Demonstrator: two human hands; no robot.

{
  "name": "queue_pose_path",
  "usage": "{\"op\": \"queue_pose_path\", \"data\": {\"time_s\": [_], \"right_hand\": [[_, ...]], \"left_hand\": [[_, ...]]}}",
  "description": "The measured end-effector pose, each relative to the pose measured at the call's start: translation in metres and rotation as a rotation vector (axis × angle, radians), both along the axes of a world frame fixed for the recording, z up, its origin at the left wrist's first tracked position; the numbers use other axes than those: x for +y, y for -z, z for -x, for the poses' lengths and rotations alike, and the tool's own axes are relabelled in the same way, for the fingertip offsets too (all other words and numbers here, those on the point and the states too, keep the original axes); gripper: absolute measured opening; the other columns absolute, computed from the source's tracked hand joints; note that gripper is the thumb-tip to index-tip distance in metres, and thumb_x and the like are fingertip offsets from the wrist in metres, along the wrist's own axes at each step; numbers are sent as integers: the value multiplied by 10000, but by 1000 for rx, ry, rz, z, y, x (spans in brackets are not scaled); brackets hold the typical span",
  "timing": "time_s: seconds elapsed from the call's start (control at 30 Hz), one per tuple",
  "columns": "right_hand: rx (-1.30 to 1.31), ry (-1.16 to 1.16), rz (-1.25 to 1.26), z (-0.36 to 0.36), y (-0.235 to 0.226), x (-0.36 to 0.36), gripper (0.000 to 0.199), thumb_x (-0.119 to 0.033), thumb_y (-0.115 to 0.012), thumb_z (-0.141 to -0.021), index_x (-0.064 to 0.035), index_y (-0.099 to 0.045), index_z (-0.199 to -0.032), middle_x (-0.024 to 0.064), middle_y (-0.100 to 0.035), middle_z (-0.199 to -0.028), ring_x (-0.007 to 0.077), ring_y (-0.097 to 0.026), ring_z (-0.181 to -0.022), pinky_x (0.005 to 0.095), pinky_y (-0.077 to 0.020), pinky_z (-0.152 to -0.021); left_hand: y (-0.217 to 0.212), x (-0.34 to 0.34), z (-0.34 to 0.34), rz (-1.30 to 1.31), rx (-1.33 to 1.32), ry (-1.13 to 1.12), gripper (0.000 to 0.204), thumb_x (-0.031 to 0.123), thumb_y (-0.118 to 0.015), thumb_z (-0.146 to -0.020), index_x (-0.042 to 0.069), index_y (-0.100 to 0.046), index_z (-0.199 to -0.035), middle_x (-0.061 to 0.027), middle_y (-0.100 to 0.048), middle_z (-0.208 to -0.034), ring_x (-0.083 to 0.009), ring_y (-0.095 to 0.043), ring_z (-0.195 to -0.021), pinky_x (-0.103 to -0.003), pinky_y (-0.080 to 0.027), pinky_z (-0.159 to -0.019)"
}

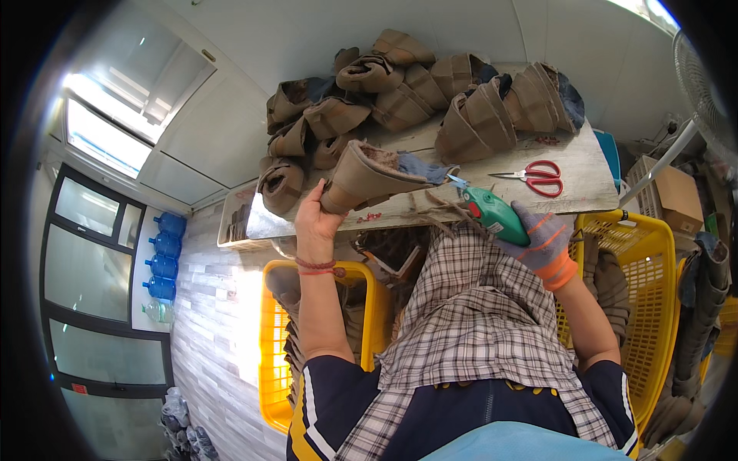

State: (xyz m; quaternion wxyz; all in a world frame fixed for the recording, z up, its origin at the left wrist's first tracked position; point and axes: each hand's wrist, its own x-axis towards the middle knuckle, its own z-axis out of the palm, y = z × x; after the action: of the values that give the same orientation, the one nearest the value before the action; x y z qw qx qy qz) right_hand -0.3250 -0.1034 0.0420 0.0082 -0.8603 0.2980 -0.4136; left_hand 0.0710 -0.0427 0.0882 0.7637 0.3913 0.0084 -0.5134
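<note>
My bare left hand point(317, 218) grips a brown, fleece-lined boot upper point(361, 184) by its left end, above the near edge of the worktable point(400, 207). Bluish-grey cloth shows at the piece's right end. My right hand point(544, 240), in a grey and orange glove, is wrapped round green electric scissors point(493, 213). The tool's tip points at the right end of the boot upper; whether it touches the material I cannot tell. Red-handled scissors point(538, 178) lie on the table just beyond the tool. A thin strip of trimmed material point(442, 206) hangs below the tip.
Several more boot uppers point(400, 96) are heaped along the table's back and left. A yellow basket point(373, 315) of similar pieces stands below left, another yellow basket point(646, 284) at the right. A fan point(688, 123) and a cardboard box point(680, 203) stand far right.
</note>
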Motion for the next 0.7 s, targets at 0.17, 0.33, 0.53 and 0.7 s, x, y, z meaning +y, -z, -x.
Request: {"op": "queue_pose_path", "data": {"time_s": [0.17,0.33,0.53,0.7], "right_hand": [[36,-5,31,0,4,1,638,-372,-818,-617,-25,-604,-1107,77,-582,-634,231,-565,-529,330,-453,-520],[52,-28,-5,1,3,3,642,-371,-818,-618,-14,-603,-1105,66,-566,-607,221,-554,-518,333,-445,-515],[15,-19,-12,-4,3,6,630,-378,-816,-622,-25,-609,-1101,68,-569,-609,233,-556,-525,331,-453,-528],[-54,-43,-26,-12,-6,9,614,-395,-804,-633,-41,-611,-1096,101,-614,-672,269,-580,-554,345,-475,-546]], "left_hand": [[0,-3,19,-2,68,65,299,149,-497,-942,-20,-487,-1188,-185,-549,-1235,-340,-534,-1141,-493,-424,-990],[4,-8,35,8,92,101,310,164,-490,-948,-29,-477,-1190,-190,-548,-1232,-338,-526,-1152,-496,-408,-1004],[11,-8,56,48,126,112,314,160,-471,-957,-32,-464,-1205,-186,-538,-1248,-328,-517,-1162,-493,-394,-1015],[10,4,72,250,99,136,314,122,-458,-953,-29,-467,-1229,-159,-526,-1277,-305,-502,-1183,-466,-374,-1039]]}}
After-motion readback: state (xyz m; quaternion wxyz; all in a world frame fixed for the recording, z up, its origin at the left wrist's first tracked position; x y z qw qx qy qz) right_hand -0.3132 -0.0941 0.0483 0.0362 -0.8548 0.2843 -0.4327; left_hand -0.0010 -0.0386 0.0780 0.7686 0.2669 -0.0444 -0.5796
